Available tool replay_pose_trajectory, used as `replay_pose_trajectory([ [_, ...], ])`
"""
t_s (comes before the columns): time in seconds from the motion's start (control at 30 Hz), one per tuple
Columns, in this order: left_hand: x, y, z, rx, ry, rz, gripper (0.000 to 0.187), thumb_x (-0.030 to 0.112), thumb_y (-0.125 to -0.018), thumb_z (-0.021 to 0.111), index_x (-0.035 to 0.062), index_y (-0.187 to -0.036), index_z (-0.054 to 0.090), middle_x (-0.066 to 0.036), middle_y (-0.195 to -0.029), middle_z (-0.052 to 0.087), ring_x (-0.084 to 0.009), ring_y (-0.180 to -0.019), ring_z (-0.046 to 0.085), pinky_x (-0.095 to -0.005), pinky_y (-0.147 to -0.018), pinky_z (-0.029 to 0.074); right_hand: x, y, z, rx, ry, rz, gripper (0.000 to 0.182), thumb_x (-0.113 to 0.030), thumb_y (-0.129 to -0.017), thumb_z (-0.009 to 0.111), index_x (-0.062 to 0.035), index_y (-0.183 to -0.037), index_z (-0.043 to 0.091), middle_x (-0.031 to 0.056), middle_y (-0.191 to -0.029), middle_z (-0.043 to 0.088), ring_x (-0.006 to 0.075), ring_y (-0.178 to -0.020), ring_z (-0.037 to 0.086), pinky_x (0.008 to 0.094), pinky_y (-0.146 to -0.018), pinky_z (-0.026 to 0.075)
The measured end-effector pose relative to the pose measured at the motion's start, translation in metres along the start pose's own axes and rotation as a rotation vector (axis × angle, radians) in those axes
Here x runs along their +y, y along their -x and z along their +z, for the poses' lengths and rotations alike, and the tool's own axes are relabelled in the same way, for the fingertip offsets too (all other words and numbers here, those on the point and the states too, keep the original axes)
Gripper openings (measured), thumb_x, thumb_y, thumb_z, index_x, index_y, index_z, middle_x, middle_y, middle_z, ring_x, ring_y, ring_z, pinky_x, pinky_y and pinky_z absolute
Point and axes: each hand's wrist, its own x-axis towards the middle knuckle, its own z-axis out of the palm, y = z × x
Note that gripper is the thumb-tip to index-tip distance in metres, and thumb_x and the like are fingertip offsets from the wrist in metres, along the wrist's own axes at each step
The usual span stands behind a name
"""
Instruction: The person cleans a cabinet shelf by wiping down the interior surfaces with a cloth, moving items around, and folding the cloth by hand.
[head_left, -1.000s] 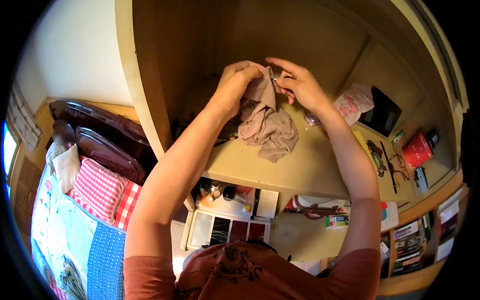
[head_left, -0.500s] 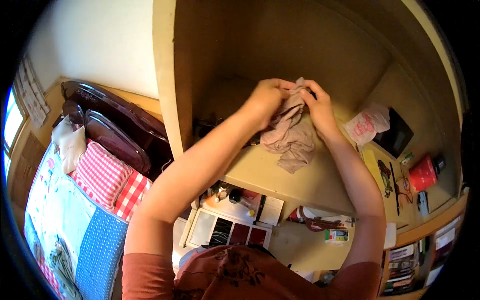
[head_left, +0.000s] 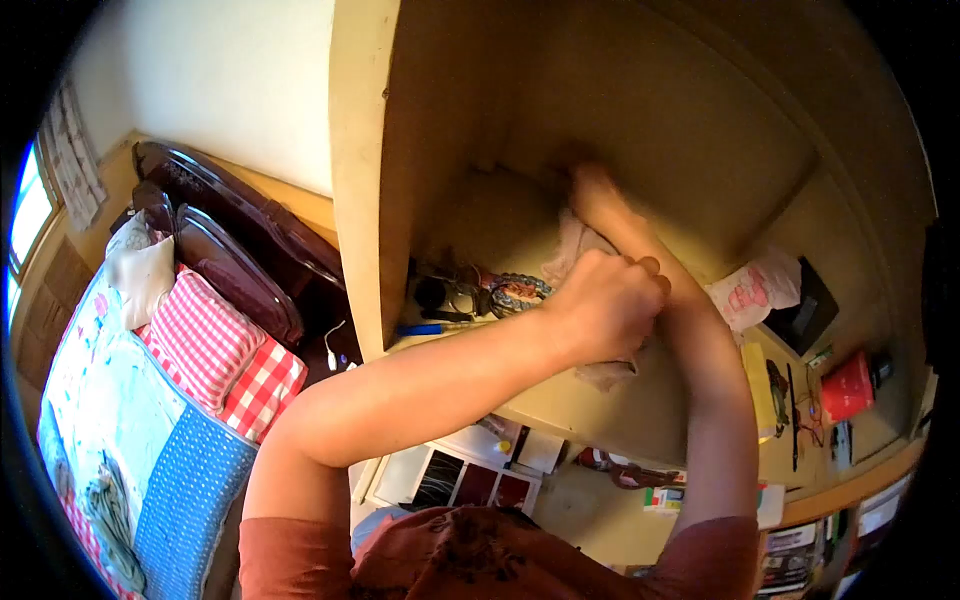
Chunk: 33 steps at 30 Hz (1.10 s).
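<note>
Over the cupboard shelf, my left hand (head_left: 612, 305) is closed around part of a crumpled pinkish-grey cloth (head_left: 572, 245). The cloth shows above that hand and again below it. My right hand (head_left: 590, 185) reaches further back, toward the dark rear wall of the cupboard; its fingers are blurred and lost in shadow. Left of the cloth, on the shelf (head_left: 540, 405), lie a patterned oval item (head_left: 520, 292), some small dark objects and a blue pen (head_left: 420, 329).
A pink-printed bag (head_left: 750, 292), a black flat item (head_left: 808, 308) and a red cup (head_left: 847, 388) are on the right of the shelf. Beneath is an open drawer with compartments (head_left: 405, 474). A bed with a red checked pillow (head_left: 208, 338) stands at the left.
My right hand has moved up and back into the cupboard. My left hand has moved down and right, now in front of the cloth. The small items at the shelf's left have come into view.
</note>
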Motion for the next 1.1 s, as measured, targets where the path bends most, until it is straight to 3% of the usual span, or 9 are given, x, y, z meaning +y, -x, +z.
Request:
replay_pose_trajectory([
  [0.03, 0.000, 0.000, -0.001, 0.005, -0.003, -0.004, 0.014, 0.015, -0.078, 0.063, 0.0048, -0.086, 0.069, -0.016, -0.088, 0.070, -0.0328, -0.074, 0.071, -0.0450, -0.063, 0.056, 0.003, -0.015, 0.019, -0.021, 0.045, -0.051, 0.031, -0.022, -0.095, 0.060, -0.0032, -0.119, 0.067, 0.0257, -0.121, 0.065, 0.0454, -0.113, 0.061, 0.0494, -0.094, 0.051],
  [0.1, -0.002, 0.000, -0.001, -0.062, -0.008, -0.012, 0.015, 0.015, -0.077, 0.064, 0.0058, -0.087, 0.070, -0.016, -0.085, 0.070, -0.0319, -0.070, 0.071, -0.0448, -0.061, 0.056, -0.001, -0.032, 0.040, 0.226, -0.217, -0.284, 0.024, -0.018, -0.093, 0.061, -0.0045, -0.111, 0.070, 0.0256, -0.114, 0.067, 0.0463, -0.105, 0.064, 0.0514, -0.089, 0.053],
  [0.2, -0.003, 0.001, -0.002, -0.058, -0.015, 0.037, 0.016, 0.015, -0.076, 0.064, 0.0064, -0.088, 0.071, -0.015, -0.084, 0.071, -0.0315, -0.068, 0.071, -0.0441, -0.058, 0.055, -0.009, -0.039, 0.040, 0.222, -0.042, -0.424, 0.021, -0.017, -0.094, 0.060, -0.0039, -0.107, 0.070, 0.0255, -0.107, 0.069, 0.0465, -0.099, 0.065, 0.0518, -0.087, 0.053],
  [0.33, 0.002, 0.000, 0.000, -0.091, -0.080, 0.034, 0.017, 0.015, -0.076, 0.064, 0.0066, -0.088, 0.071, -0.015, -0.084, 0.072, -0.0307, -0.070, 0.072, -0.0427, -0.057, 0.054, -0.031, -0.044, 0.022, 0.051, -0.007, -0.417, 0.023, -0.018, -0.094, 0.059, -0.0043, -0.108, 0.070, 0.0244, -0.103, 0.070, 0.0467, -0.097, 0.066, 0.0524, -0.088, 0.053],
  [0.4, 0.003, 0.001, 0.000, -0.082, -0.117, 0.073, 0.017, 0.015, -0.076, 0.064, 0.0065, -0.089, 0.071, -0.013, -0.083, 0.072, -0.0308, -0.070, 0.072, -0.0427, -0.057, 0.054, -0.034, -0.061, 0.044, -0.065, 0.124, -0.405, 0.031, -0.008, -0.096, 0.046, -0.0009, -0.116, 0.069, 0.0260, -0.123, 0.065, 0.0438, -0.110, 0.064, 0.0508, -0.098, 0.052],
  [0.77, -0.005, -0.002, -0.007, -0.059, -0.059, -0.026, 0.014, 0.018, -0.078, 0.065, 0.0076, -0.086, 0.069, -0.014, -0.081, 0.071, -0.0322, -0.068, 0.071, -0.0443, -0.055, 0.054, -0.039, -0.030, 0.002, -0.028, 0.025, -0.291, 0.033, -0.013, -0.100, 0.043, 0.0001, -0.119, 0.068, 0.0260, -0.125, 0.064, 0.0412, -0.116, 0.062, 0.0497, -0.100, 0.050],
  [0.93, -0.004, -0.005, -0.007, -0.046, -0.074, -0.014, 0.014, 0.018, -0.078, 0.065, 0.0075, -0.086, 0.069, -0.014, -0.081, 0.072, -0.0324, -0.069, 0.071, -0.0454, -0.055, 0.054, -0.057, -0.045, 0.014, 0.060, -0.022, -0.453, 0.032, -0.010, -0.099, 0.043, -0.0003, -0.116, 0.069, 0.0256, -0.122, 0.066, 0.0413, -0.112, 0.064, 0.0501, -0.098, 0.051],
  [1.0, -0.004, -0.006, -0.011, -0.156, -0.138, -0.051, 0.013, 0.018, -0.078, 0.065, 0.0072, -0.085, 0.069, -0.013, -0.081, 0.072, -0.0326, -0.070, 0.072, -0.0463, -0.057, 0.054, -0.060, -0.050, 0.020, 0.101, -0.057, -0.551, 0.031, -0.008, -0.099, 0.043, -0.0006, -0.114, 0.070, 0.0254, -0.119, 0.067, 0.0415, -0.109, 0.065, 0.0505, -0.096, 0.052],
  [1.1, -0.009, -0.006, -0.008, -0.092, -0.069, -0.090, 0.011, 0.017, -0.078, 0.065, 0.0079, -0.083, 0.069, -0.013, -0.081, 0.072, -0.0331, -0.070, 0.071, -0.0463, -0.058, 0.054, -0.041, -0.071, 0.043, -0.086, 0.099, -0.418, 0.031, -0.011, -0.094, 0.053, -0.0032, -0.119, 0.069, 0.0246, -0.125, 0.064, 0.0412, -0.117, 0.060, 0.0484, -0.105, 0.047],
])
